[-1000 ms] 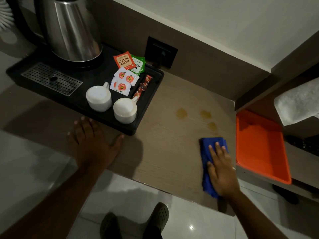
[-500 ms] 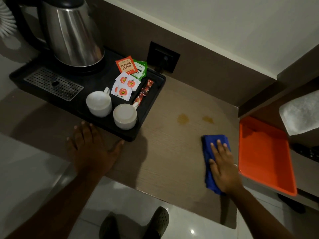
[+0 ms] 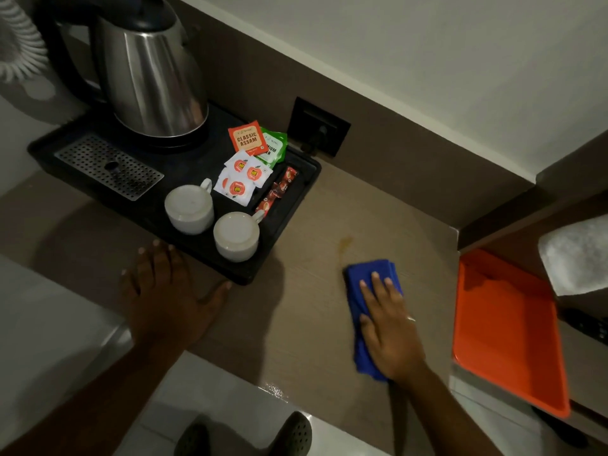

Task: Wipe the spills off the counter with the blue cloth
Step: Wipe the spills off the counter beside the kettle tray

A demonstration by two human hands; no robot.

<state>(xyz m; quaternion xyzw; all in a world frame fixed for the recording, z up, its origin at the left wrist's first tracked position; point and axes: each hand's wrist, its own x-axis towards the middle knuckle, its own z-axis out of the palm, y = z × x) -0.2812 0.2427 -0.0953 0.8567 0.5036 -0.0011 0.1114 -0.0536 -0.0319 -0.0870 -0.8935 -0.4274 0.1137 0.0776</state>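
The right hand presses flat, fingers spread, on the blue cloth; the last stain lies just beyond it; the left hand rests open on the bench.

Two cups, one kettle, one cloth, one spill, two trays.

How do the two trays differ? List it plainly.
The black tray sits on the counter, loaded with a kettle, two upturned white cups and sachets; the orange tray sits to the right, off the counter's end, and holds nothing visible. Black is matte and dark, orange bright. Both are shallow, rimmed rectangles.
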